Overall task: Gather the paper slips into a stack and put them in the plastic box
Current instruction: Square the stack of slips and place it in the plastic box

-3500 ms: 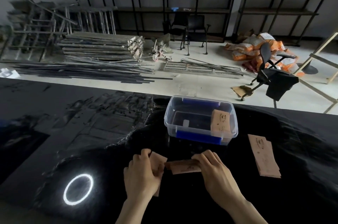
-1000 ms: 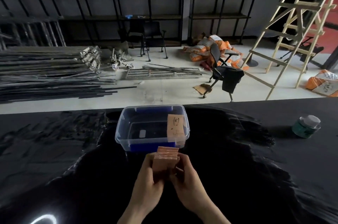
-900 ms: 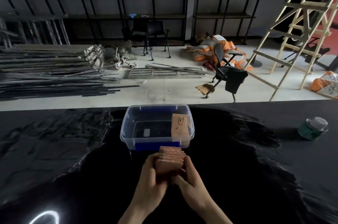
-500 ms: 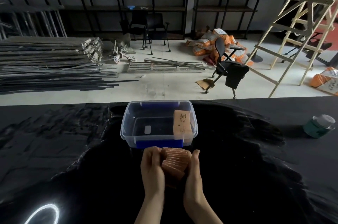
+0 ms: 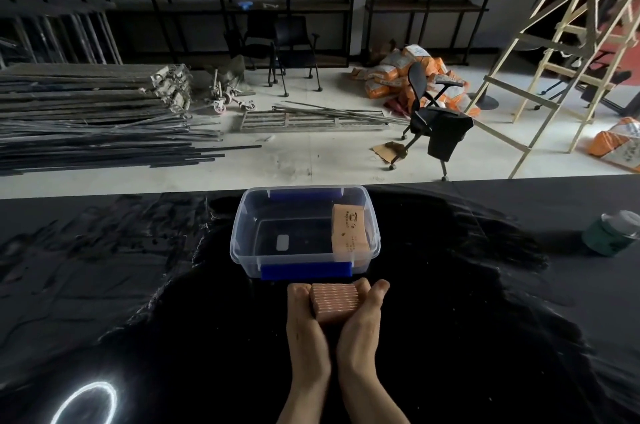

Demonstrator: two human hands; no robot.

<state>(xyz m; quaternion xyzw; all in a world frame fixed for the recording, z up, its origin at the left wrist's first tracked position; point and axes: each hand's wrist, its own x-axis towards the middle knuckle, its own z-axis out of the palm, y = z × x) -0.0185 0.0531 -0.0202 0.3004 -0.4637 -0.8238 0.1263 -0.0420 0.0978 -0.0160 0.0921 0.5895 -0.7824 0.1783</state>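
A squared-up stack of brown paper slips [image 5: 335, 300] stands on edge between my two palms, just in front of the clear plastic box [image 5: 239, 233]. My left hand [image 5: 304, 323] presses its left side and my right hand [image 5: 362, 323] presses its right side. The box has blue clips on its near and far walls. Inside it, at the right end, lies another pile of brown slips [image 5: 349, 233] with printing on top. The stack's lower part is hidden behind my hands.
The black table [image 5: 485, 319] is glossy, with a ring-light reflection at the lower left. A green jar with a pale lid [image 5: 611, 233] stands at the right edge. Beyond the table are metal rods, chairs, sacks and a wooden ladder on the floor.
The fanned, tilted slips have been pushed into one even block. Both hands now lie flat against its sides. Earlier, slips lay on the table at the right; none lie there now.
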